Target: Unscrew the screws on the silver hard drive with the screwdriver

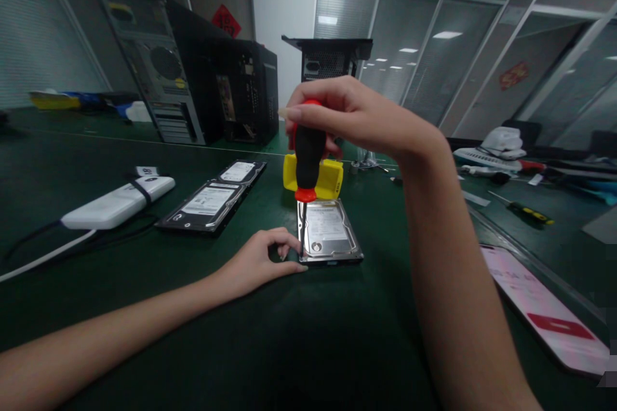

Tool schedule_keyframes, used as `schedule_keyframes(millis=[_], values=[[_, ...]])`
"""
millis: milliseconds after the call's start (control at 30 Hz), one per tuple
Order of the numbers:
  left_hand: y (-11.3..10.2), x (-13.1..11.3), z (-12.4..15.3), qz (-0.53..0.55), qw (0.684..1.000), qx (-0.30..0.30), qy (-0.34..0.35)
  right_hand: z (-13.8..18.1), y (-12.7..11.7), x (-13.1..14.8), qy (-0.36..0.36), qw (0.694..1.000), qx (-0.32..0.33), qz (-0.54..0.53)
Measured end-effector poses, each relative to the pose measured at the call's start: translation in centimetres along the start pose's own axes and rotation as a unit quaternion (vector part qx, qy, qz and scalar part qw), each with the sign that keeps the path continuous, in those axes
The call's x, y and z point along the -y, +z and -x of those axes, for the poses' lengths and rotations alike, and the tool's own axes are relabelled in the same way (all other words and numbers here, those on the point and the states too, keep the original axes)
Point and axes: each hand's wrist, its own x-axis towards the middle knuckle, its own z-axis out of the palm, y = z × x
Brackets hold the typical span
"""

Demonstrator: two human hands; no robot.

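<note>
A silver hard drive lies label-up on the green table in front of me. My right hand is wrapped round the top of a red and black screwdriver, which stands almost upright. Its thin shaft comes down to the drive's near left corner; whether the tip sits in a screw is too small to tell. At that same corner my left hand grips the drive, fingers curled by its left side and thumb along the front edge. Just behind the drive is a yellow plastic piece, partly hidden by the screwdriver.
Two more hard drives lie to the left, beside a white power strip with cables. Computer cases stand at the back. On the right are a phone, a yellow and black screwdriver and assorted tools.
</note>
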Motion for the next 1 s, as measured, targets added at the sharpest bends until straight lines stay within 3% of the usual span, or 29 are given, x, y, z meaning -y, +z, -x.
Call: schedule_keyframes(millis=[1000], values=[[-0.07,0.2,0.06,0.002,1.0,0.0,0.007,0.11,-0.24,0.1,-0.003,1.0,0.005,0.015]])
